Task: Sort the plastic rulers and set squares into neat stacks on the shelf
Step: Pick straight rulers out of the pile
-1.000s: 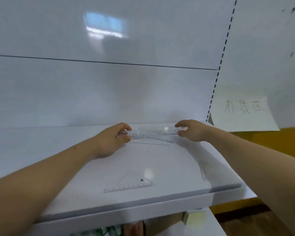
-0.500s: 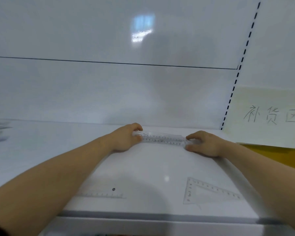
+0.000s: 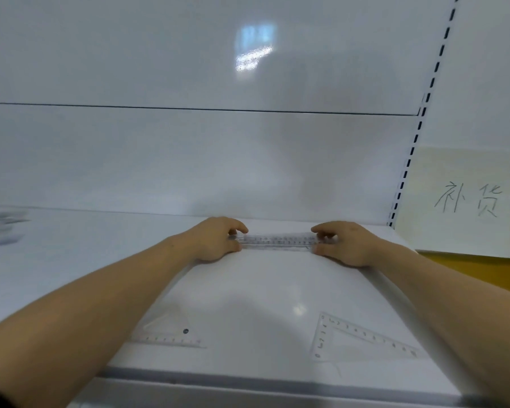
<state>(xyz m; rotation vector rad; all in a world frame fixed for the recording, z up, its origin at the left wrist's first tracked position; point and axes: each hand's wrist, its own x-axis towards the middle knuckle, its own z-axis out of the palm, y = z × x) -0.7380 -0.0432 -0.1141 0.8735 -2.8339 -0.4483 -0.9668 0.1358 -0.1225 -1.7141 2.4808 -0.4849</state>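
The left hand [image 3: 215, 241] and right hand [image 3: 346, 244] pinch opposite ends of the clear rulers [image 3: 277, 241] at the back of the shelf [image 3: 262, 290]. Uneven pressure could fan the slick stack; two set squares [image 3: 171, 334] wait unsorted near the front.

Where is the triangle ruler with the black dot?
The set square with the black dot lies flat near the shelf's front edge, by the left forearm, left of the other set square.

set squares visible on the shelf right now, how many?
2. One set square lies near the front edge by the left forearm, partly covered by it; the other set square lies front right. A blurred pile at far left may hold more.
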